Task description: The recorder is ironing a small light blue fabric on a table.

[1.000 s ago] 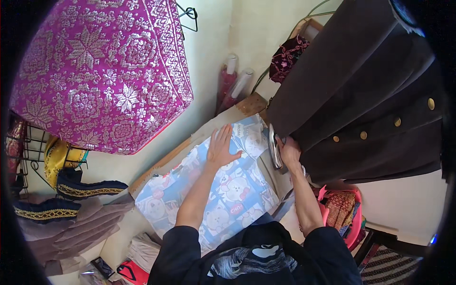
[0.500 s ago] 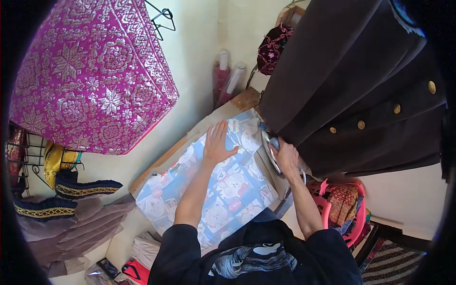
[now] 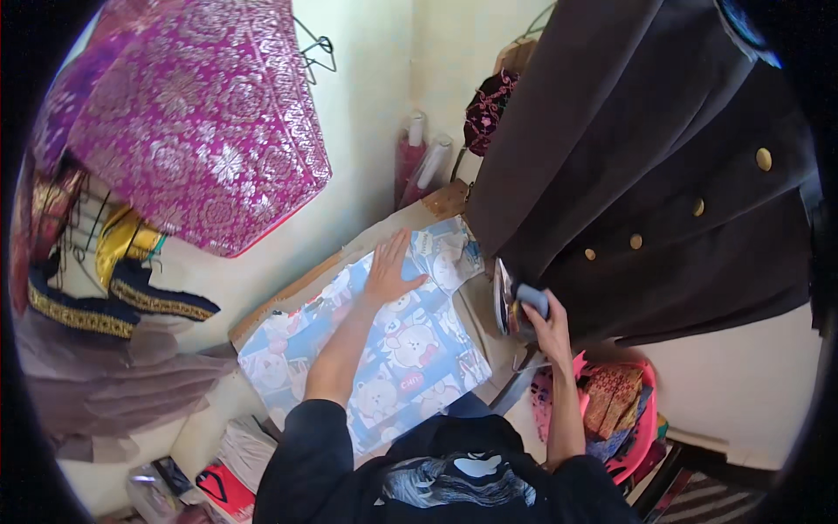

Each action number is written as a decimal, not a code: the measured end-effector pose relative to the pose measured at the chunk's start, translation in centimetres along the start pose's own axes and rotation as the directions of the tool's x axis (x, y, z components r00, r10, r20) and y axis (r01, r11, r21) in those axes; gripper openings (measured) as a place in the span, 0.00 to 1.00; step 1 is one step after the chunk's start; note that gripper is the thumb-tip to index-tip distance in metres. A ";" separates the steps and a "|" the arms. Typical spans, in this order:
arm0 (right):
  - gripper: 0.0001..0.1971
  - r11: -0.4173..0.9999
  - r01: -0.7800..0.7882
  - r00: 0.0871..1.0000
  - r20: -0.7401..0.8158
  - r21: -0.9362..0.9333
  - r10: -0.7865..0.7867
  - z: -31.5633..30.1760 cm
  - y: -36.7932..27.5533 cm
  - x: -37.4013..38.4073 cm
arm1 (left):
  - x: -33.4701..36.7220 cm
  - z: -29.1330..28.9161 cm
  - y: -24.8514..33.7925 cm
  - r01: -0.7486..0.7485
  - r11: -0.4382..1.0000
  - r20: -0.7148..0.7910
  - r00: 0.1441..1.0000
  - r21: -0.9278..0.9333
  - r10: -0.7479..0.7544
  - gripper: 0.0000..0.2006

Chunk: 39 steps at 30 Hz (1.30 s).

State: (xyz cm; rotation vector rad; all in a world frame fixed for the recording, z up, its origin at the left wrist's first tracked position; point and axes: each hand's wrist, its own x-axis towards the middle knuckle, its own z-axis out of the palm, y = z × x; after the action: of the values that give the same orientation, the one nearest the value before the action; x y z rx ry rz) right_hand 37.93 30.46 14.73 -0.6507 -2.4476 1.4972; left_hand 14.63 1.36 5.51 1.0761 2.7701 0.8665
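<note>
My left hand [image 3: 389,275] lies flat, fingers spread, on a light blue cloth [image 3: 410,345] printed with white cartoon animals. The cloth covers most of a low board [image 3: 491,336] and hangs over its near edge. At the board's right end, my right hand [image 3: 550,330] grips the grey-blue handle of a clothes iron [image 3: 504,301]. The iron is tipped up, its soleplate turned toward the cloth and apart from it. Whether its heel rests on the board, I cannot tell.
Dark trousers-like fabric with gold buttons [image 3: 628,175] hangs close on the right. Below it stands a pink basket [image 3: 644,437] of folded cloths. Magenta brocade [image 3: 201,140] hangs at the upper left. Wrapped rolls [image 3: 428,166] lean in the corner. Sheer brown fabric [image 3: 122,375] hangs lower left.
My right hand has moved the iron away from the cloth's right edge and tipped it up. My left hand stays flat on the cloth. The whole view has shifted slightly.
</note>
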 end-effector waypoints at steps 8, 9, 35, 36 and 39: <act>0.05 0.895 -0.013 1.000 0.016 0.445 0.006 -2.1 2.8 -4.2 | -7.8 -4.3 3.0 0.228 0.960 -0.438 0.856 -0.160 -0.276 0.42; 0.04 0.889 0.033 0.999 -0.046 0.456 -0.014 -1.8 3.5 -4.2 | -10.2 -4.5 3.5 0.236 0.951 -0.499 0.811 -0.197 -0.305 0.39; 0.21 0.909 0.173 0.980 -0.156 0.378 -0.121 0.1 12.5 -4.9 | -48.8 2.6 9.4 0.906 0.326 -0.691 0.053 -0.270 -0.721 0.27; 0.21 0.913 0.175 0.980 -0.155 0.369 -0.126 -0.1 13.0 -5.7 | -49.1 2.5 9.4 0.905 0.323 -0.685 0.049 -0.279 -0.727 0.27; 0.12 0.958 0.019 0.962 -0.267 0.287 0.061 0.7 15.0 -8.0 | -50.6 2.4 8.8 0.905 0.318 -0.628 0.076 -0.283 -0.775 0.19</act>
State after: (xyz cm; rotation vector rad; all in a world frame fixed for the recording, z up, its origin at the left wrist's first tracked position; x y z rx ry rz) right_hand 48.65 32.08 1.68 -0.7664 -1.9766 1.6078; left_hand 58.88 -24.24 0.29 -1.2837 3.1404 0.8320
